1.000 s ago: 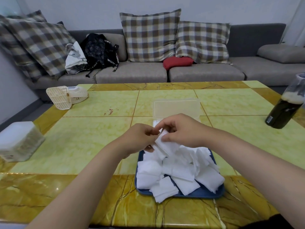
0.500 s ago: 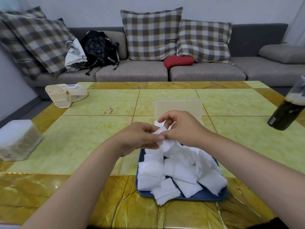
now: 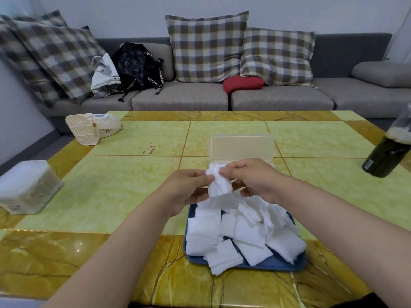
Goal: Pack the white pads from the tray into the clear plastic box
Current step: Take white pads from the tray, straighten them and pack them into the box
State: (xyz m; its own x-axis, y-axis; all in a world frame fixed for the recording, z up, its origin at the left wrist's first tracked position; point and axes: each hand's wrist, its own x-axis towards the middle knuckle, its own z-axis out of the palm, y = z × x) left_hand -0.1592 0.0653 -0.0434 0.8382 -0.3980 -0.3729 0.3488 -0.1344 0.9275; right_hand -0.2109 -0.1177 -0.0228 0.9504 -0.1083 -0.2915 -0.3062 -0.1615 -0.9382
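A blue tray (image 3: 275, 263) near the table's front edge holds a loose heap of several white pads (image 3: 242, 232). Above its far end, both hands hold a small stack of white pads (image 3: 219, 182). My left hand (image 3: 189, 190) grips the stack from the left, and my right hand (image 3: 253, 178) pinches its top from the right. The clear plastic box (image 3: 242, 147) stands just behind the hands with its lid raised; its base is mostly hidden by the hands.
A dark bottle (image 3: 387, 152) stands at the right table edge. A white container (image 3: 26, 187) sits at the left edge, and a cream fan (image 3: 93, 128) lies at the far left. A sofa with checked cushions runs behind the table.
Both hands have lifted the stack of pads a little higher and farther from the tray, toward the box. The right hand's fingers now pinch the top of the stack.
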